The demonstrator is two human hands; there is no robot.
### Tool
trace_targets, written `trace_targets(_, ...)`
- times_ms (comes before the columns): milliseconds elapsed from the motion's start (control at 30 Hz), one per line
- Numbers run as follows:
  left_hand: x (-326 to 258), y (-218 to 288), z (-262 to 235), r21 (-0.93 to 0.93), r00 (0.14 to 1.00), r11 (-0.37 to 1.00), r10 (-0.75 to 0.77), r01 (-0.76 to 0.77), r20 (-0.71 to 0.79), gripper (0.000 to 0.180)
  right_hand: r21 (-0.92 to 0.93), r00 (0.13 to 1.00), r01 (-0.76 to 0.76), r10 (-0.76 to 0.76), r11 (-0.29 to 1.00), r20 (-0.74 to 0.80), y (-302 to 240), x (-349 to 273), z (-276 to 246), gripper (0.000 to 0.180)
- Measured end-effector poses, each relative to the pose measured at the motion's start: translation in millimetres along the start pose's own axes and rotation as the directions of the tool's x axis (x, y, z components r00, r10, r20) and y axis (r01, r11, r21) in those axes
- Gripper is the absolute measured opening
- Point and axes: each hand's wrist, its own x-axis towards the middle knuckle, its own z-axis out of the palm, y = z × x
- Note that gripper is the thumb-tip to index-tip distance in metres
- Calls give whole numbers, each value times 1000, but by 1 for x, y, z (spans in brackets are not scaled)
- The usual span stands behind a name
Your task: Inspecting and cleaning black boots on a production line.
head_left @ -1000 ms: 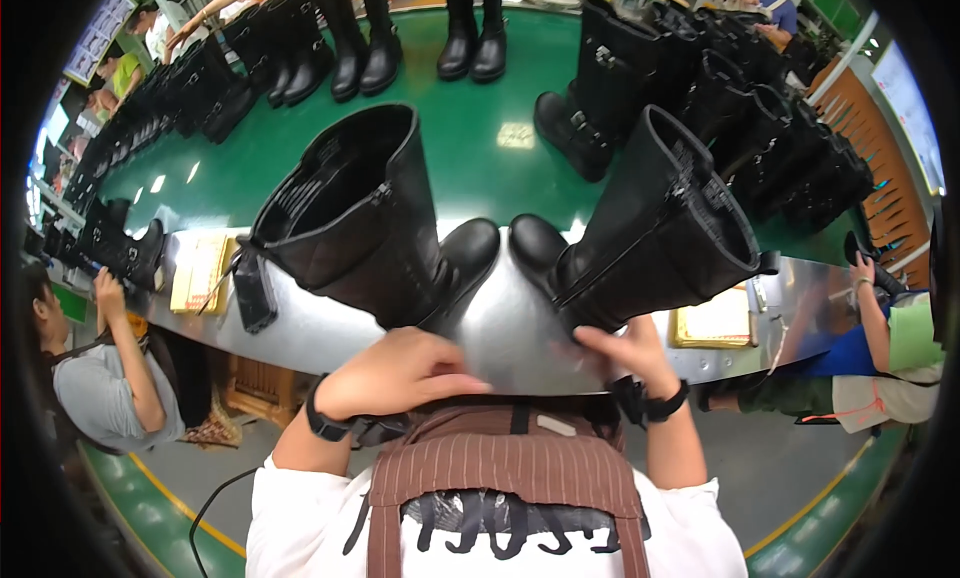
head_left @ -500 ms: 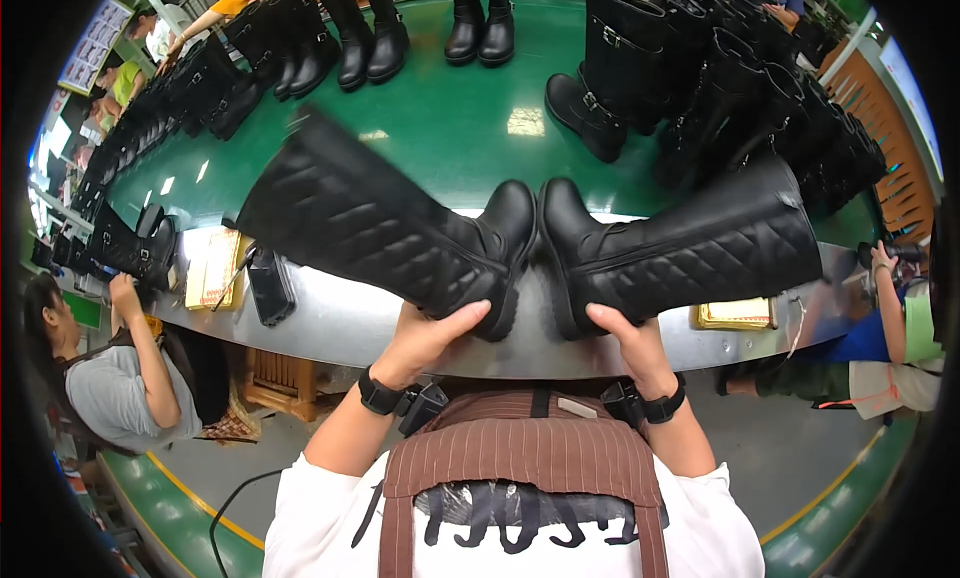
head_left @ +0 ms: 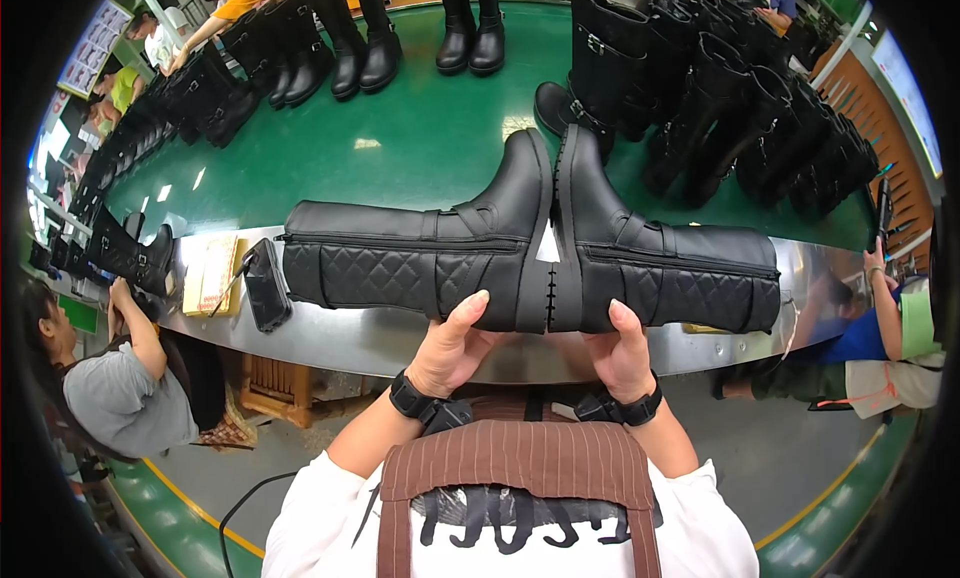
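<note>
Two tall black boots lie on their sides over the metal table edge, soles turned toward each other and heels meeting or nearly so. My left hand [head_left: 455, 346] grips the left boot [head_left: 400, 263] around its heel, thumb on top. The right boot [head_left: 670, 263] is held the same way by my right hand [head_left: 620, 350]. Both toes point away from me, and the shafts stretch out left and right. A long zipper and quilted panels show on each shaft. Most of my fingers are hidden beneath the heels.
More black boots stand on the green table [head_left: 400, 148], including a buckled boot [head_left: 600, 68] at the far right. A dark phone-like device [head_left: 266, 288] and yellow paper stack [head_left: 212, 275] lie left. Co-workers are at both sides; a wooden stool [head_left: 277, 386] stands below left.
Both boots have turned so their shafts lie level and their soles face each other. Their toes have moved farther away. My hands still hold the heels.
</note>
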Motion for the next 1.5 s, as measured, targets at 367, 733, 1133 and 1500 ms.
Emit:
trace_targets(367,1,-10,-6,188,988,970,153,-153,14,49,-333,978,207,-205,920,39,4,8,-16,65)
trace_targets(733,59,-8,-53,237,965,941,207,-241,160,68,-158,980,179,-162,971,117,-7,53,-31,76)
trace_targets(1133,48,-1,-15,39,999,999,-33,33,-7,65,-45,982,-43,50,998,181,2,47,-45,69)
trace_targets(1500,38,-1,-23,-359,998,933,-17,38,63,56,498,971,-225,150,837,187,-14,23,-27,47)
